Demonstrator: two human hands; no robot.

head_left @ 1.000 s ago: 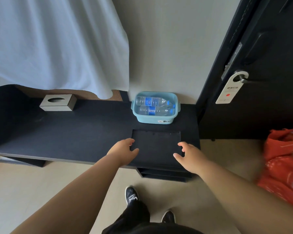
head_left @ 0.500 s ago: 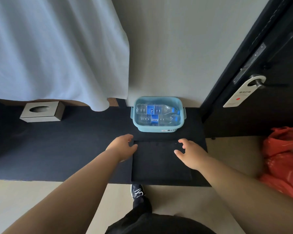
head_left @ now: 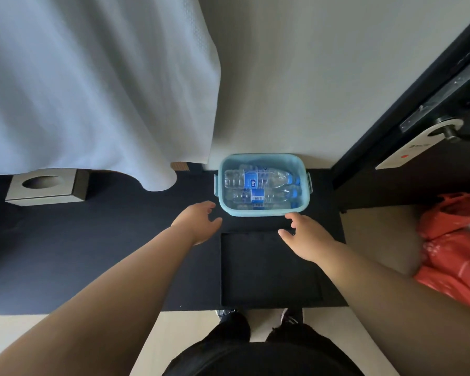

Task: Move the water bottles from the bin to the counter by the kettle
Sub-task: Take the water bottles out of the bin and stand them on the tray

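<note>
A light blue plastic bin (head_left: 261,212) stands on the black counter (head_left: 106,240) against the wall. Clear water bottles with blue labels and blue caps lie on their sides inside it, one (head_left: 258,179) above another (head_left: 263,197). My left hand (head_left: 198,221) hovers just left of the bin's near corner, fingers apart and empty. Just in front of the bin's near right corner is my right hand (head_left: 305,236), also open and empty. Neither hand touches the bin. No kettle is in view.
A silver tissue box (head_left: 48,187) sits on the counter at the left. A white cloth (head_left: 92,85) hangs over the counter's back. A recessed black panel (head_left: 269,270) lies under my hands. A dark door (head_left: 432,118) with a hanging tag and an orange bag (head_left: 456,245) are at the right.
Both hands have moved forward toward the bin, from over the recessed panel to its near corners. The view has closed in on the counter.
</note>
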